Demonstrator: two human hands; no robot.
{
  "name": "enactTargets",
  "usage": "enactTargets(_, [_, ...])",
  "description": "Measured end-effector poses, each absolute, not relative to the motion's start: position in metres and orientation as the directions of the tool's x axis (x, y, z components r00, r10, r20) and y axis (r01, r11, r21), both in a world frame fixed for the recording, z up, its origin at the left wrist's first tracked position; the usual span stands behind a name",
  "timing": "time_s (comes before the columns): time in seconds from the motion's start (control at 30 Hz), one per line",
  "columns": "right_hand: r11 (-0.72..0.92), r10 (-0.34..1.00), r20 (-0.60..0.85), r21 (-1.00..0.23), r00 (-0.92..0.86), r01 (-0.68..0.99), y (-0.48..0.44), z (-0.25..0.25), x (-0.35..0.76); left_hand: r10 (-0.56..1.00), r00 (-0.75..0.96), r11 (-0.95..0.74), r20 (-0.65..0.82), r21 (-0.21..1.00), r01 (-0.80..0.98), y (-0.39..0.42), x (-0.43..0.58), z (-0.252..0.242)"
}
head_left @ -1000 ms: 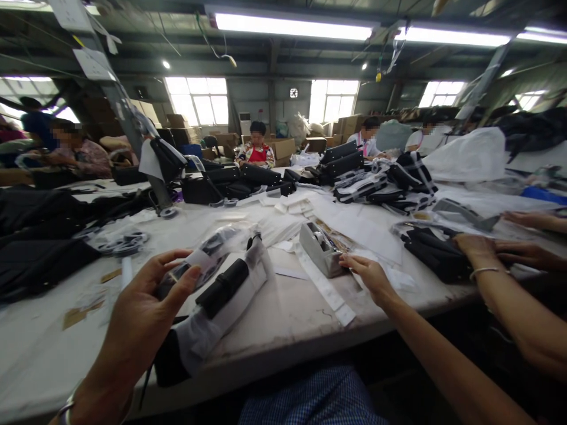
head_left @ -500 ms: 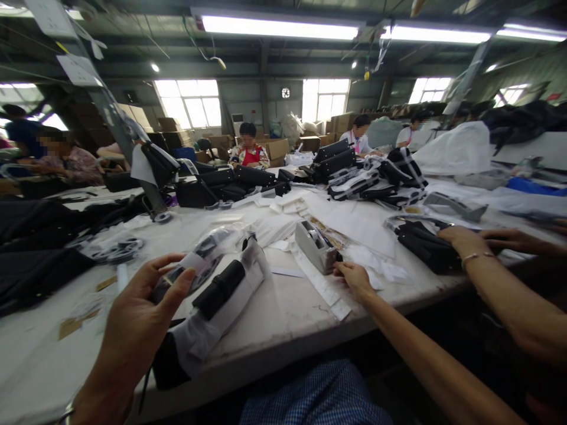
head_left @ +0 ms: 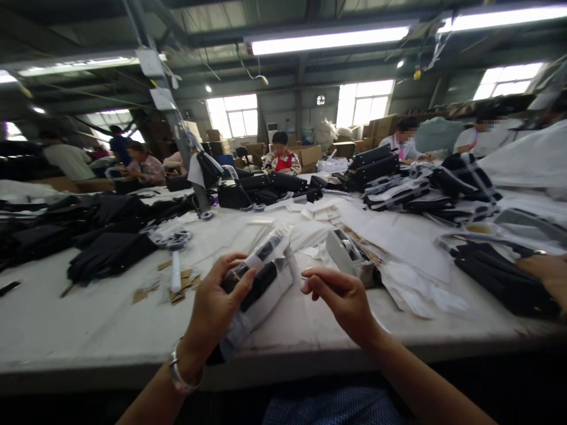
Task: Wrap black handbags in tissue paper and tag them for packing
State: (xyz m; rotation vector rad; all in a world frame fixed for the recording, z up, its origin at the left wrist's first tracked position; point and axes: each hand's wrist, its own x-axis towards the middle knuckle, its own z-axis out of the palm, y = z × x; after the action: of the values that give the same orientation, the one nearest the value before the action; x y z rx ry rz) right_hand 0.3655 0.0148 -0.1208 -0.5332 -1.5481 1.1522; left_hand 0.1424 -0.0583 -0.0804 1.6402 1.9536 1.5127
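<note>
My left hand (head_left: 217, 304) is closed around a dark strap bundle (head_left: 266, 247) in clear plastic, thumb on top. The bundle lies against a black bag (head_left: 261, 284) partly covered with white wrapping, tilted near the table's front edge. My right hand (head_left: 343, 301) is just right of the bag, apart from it, thumb and fingers pinched together. A thin pale edge shows at its fingertips and looks like a piece of tape. Behind that hand stands a grey tape dispenser (head_left: 340, 252).
White paper sheets (head_left: 390, 236) cover the middle of the table (head_left: 110, 330). Black bags (head_left: 110, 254) lie at the left, beside coiled white strips (head_left: 172, 236) and brown card pieces (head_left: 183, 286). At the right, a co-worker's hand (head_left: 547, 274) touches another black bag (head_left: 500, 271).
My right hand has left the tape dispenser and moved left towards the bag, fingers pinched. My left hand still holds the strap bundle. The view has swung left.
</note>
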Motion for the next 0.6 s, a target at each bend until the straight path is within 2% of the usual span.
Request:
enactTargets(0.13, [0.278,0.739,0.447,-0.884,-0.504,-0.375,0.004,-0.101,0.326,0.817,-0.341,-0.179,0.465,0.767,0.617,-0.06,0.146,-0.084])
enactTargets(0.33, [0.079,0.82,0.243,-0.945,-0.518,-0.318,0.005,-0.103,0.292,0.799,-0.311,-0.239,0.514,0.746,0.621,-0.063,0.15,-0.087])
enactTargets(0.43, [0.059,0.853,0.206,-0.951,-0.48,-0.304,0.005,-0.106,0.289,0.795,-0.288,-0.261,0.534,0.729,0.633,-0.064,0.149,-0.09])
enactTargets(0.6, [0.106,0.857,0.224,-0.958,-0.464,-0.267,0.002,-0.106,0.289,0.779,-0.288,-0.255,0.557,0.701,0.666,-0.065,0.146,-0.094])
